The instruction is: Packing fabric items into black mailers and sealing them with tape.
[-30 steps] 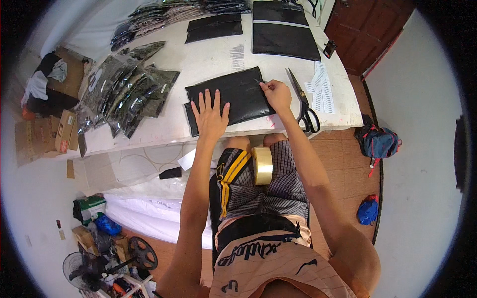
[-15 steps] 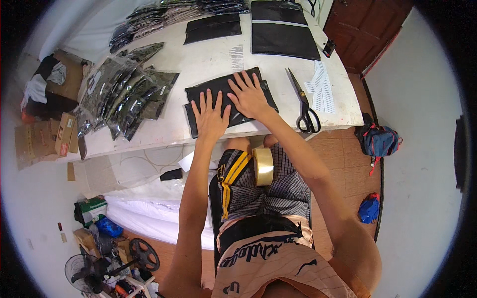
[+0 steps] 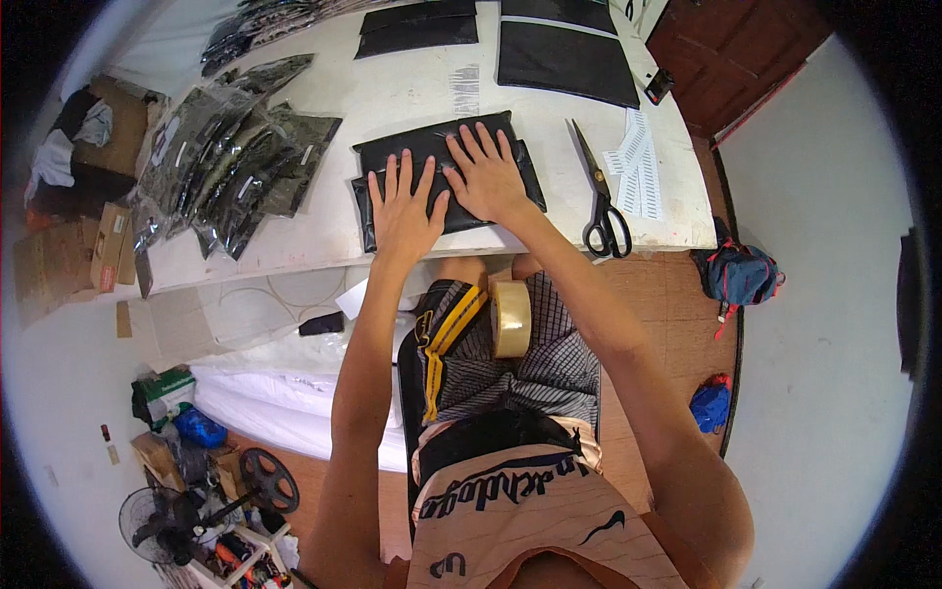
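A glossy black plastic mailer bag (image 3: 392,152) lies flat on the white table, close to its front edge, with its edges folded unevenly. My left hand (image 3: 404,216) rests palm down on its left half, fingers spread toward the far side. Over the right half lies my right hand (image 3: 486,177), also flat with fingers apart. Both hands hide much of the bag's middle. To the right are black-handled scissors (image 3: 601,196), blades pointing away from me. A roll of clear tape (image 3: 511,319) stands on my lap.
Clear-wrapped dark garments (image 3: 226,162) are heaped on the table's left. Flat black packages (image 3: 564,64) lie at the back, with another black package (image 3: 417,29) beside them. Printed paper strips (image 3: 638,167) lie right of the scissors. A backpack (image 3: 741,275) sits on the floor at right.
The view has shifted slightly, moving the table and its things up and left in the picture. Both hands stay spread flat on the black bag, with little change of place on it.
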`<state>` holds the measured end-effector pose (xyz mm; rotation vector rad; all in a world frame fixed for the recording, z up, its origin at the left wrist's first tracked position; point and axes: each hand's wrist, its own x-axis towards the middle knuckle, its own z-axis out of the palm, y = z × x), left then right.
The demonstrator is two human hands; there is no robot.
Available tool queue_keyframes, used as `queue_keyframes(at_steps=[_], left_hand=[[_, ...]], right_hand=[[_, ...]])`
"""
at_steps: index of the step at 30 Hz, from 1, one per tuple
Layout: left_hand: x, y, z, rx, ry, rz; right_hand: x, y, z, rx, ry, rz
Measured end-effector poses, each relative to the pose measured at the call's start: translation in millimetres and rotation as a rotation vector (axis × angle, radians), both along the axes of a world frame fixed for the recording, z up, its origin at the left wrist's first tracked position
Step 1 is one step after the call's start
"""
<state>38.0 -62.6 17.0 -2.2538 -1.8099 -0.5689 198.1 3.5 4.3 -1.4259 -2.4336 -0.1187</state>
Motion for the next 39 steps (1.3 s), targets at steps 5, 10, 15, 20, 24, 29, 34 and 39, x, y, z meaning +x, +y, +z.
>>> queue_keyframes(at_steps=[5, 10, 15, 20, 24, 29, 34, 39], left_hand=[[-1.6, 4.5, 2.1, -0.030, 0.029, 0.005], [-2.4, 7.0, 6.1, -0.094, 0.058, 0.017], [-5.3, 12.1, 13.8, -0.173, 0.055, 0.030], [-3.8, 31.8, 34.6, -0.362, -0.012, 0.042], [-7.3, 42.4, 19.9, -0.216, 0.074, 0.063], [-12.3, 49.9, 9.2, -0.256, 0.125, 0.054], [-14.6, 51.1, -1.9, -0.209, 0.087, 0.033], [-16.0, 51.7, -7.7, -0.148, 0.004, 0.016]], right_hand=[[-1.9, 2.9, 5.6, -0.093, -0.040, 0.001], [-2.3, 5.2, 9.1, -0.130, -0.038, -0.006], [-1.2, 7.1, 14.3, -0.233, -0.015, -0.001], [1.1, 3.9, 7.6, -0.247, 0.016, -0.008], [-0.6, 3.8, 8.9, -0.240, 0.026, 0.004], [-6.9, 9.3, 21.0, -0.243, -0.094, 0.014], [-7.2, 11.8, 17.2, -0.115, -0.206, 0.021], [-7.8, 13.0, 9.4, -0.109, -0.107, 0.017]])
